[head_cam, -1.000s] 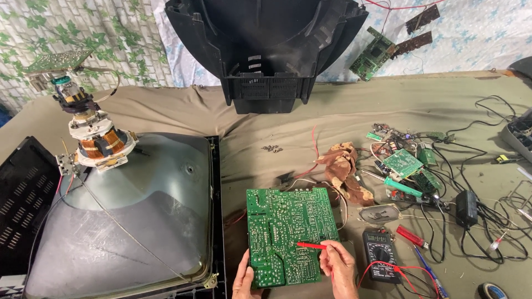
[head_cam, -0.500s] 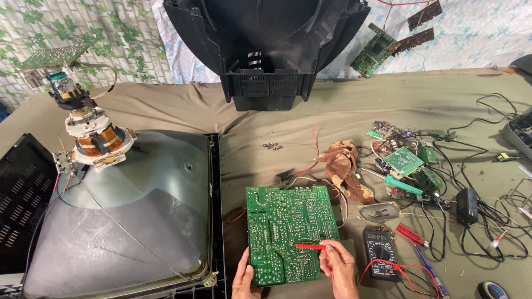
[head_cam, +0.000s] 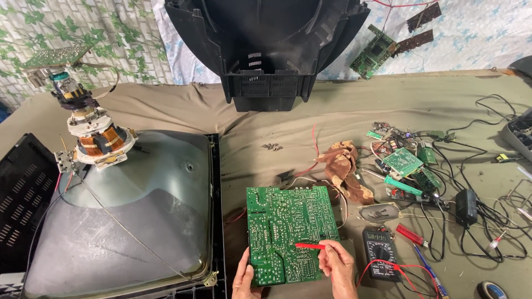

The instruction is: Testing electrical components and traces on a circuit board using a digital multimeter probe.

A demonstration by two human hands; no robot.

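While the picture tube (head_cam: 127, 221) lies face down at eight o'clock, its copper-wound yoke (head_cam: 100, 141) and neck stand up at ten o'clock with a small green board on top. At twelve o'clock the black television back shell (head_cam: 266, 50) gapes open and hollow, with nothing showing inside it.

On the olive-covered desk (head_cam: 332, 116), at six o'clock, lies the green circuit board (head_cam: 291, 232), solder side up. Its lower left edge is pinched by the left hand (head_cam: 244, 279), thumb on top. Just right of that, the right hand (head_cam: 338, 268) is closed around a red probe (head_cam: 310, 246), whose tip rests on the board's lower right part.

Beside the board at five o'clock sits a black multimeter (head_cam: 379, 260) with a dark round dial and red leads. A brown rag (head_cam: 346, 169) lies above the board at one o'clock. At three o'clock small green boards (head_cam: 404, 163) and black cables are heaped together, touching. A red lighter (head_cam: 410, 235) lies near the meter, and a tape roll (head_cam: 490, 290) sits at four o'clock, partly cut off.
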